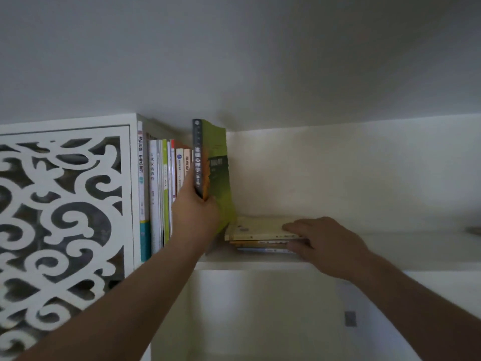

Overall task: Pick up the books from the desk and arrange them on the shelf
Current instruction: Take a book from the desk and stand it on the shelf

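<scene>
Trouble could come from the green book [217, 168]: we hold it upright with our left hand [196, 217], fingers clamped round the bottom of its spine, at the right end of the row of standing books [162, 188] on the shelf [390, 252]. If we let go, it may topple right onto the stack of 3 flat books [256, 234], where our right hand [325, 243] grips the near edge, fingers on top and thumb below.
</scene>
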Motion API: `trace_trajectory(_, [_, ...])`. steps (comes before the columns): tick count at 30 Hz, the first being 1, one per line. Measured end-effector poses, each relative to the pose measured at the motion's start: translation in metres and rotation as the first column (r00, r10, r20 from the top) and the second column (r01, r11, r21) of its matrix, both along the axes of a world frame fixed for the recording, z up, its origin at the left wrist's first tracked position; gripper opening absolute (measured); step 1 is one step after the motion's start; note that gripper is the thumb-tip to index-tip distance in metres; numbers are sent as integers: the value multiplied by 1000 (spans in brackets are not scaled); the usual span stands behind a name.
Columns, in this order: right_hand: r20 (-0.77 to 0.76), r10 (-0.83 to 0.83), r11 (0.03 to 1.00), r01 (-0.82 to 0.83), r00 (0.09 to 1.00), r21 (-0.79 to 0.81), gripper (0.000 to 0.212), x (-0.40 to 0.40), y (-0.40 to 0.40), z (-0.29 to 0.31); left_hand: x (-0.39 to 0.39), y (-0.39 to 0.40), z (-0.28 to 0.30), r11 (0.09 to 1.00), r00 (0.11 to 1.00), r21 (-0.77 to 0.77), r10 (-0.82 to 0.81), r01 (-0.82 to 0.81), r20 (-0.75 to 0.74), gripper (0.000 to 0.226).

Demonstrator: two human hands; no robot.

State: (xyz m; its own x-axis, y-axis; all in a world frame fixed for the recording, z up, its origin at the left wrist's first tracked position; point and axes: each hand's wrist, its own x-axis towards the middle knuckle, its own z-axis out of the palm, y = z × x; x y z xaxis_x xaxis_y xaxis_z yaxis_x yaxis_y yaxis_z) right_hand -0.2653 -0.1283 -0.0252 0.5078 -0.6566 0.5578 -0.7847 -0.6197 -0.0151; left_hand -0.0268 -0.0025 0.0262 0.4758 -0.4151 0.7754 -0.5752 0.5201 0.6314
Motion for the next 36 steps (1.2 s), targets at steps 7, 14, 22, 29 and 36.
trace_trajectory(7, [-62, -67, 998, 66, 996, -15, 40, 8, 2, 7, -11, -33, -21, 973, 942, 151, 120, -174, 313, 101])
trace_trajectory(14, [-151, -168, 986, 168, 974, -14, 31, 15, 9, 23, -9, -44, -31, 969, 990, 220, 85, -109, 114, 104])
trace_trajectory(22, [-201, 47, 994, -65, 978, -86, 44, 81, 29, 8, -23, -65, -31, 989, 988, 127, 87, -71, -124, 106])
trace_trajectory(29, [-143, 40, 998, -48, 989, -51, 44, 61, 11, 14, 0, -65, -33, 974, 1000, 226, 17, -17, 4, 100])
trace_trajectory(36, [-121, 65, 996, -72, 991, -58, 47, 48, 14, 10, -5, -67, -40, 981, 997, 185, 41, -51, 58, 101])
